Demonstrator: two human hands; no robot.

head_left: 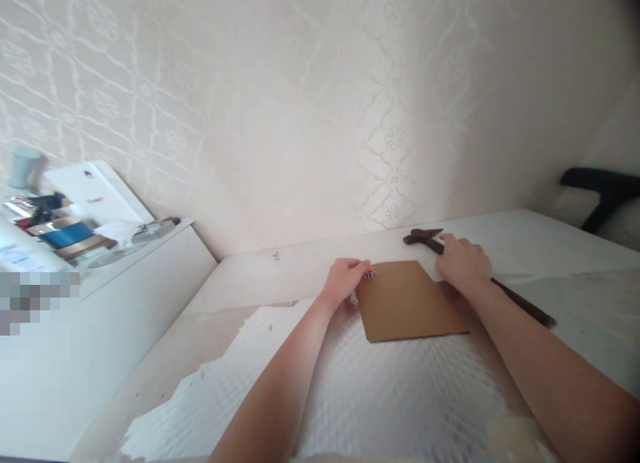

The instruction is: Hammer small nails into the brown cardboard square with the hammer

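Note:
A flat brown sheet (413,306), possibly leather or card, lies tilted above the white padded wrap. My left hand (345,278) is closed at its upper left corner, fingertips on the edge. Small silvery pieces (369,275) show right by those fingertips, too small to name, and a row of dark dots runs to their right across the sheet. To the right of the sheet, my right hand (465,263) is wrapped round a dark hammer (523,303). Its head points up and left, over the white surface, and its handle sticks out below my wrist.
White bubble-textured wrap (400,389) covers much of the table (500,236). On the left stands a white cabinet (150,303), bearing a white box (100,189), a blue roll (70,235) and other clutter. A patterned wall rises behind. A black chair part (600,181) is at far right.

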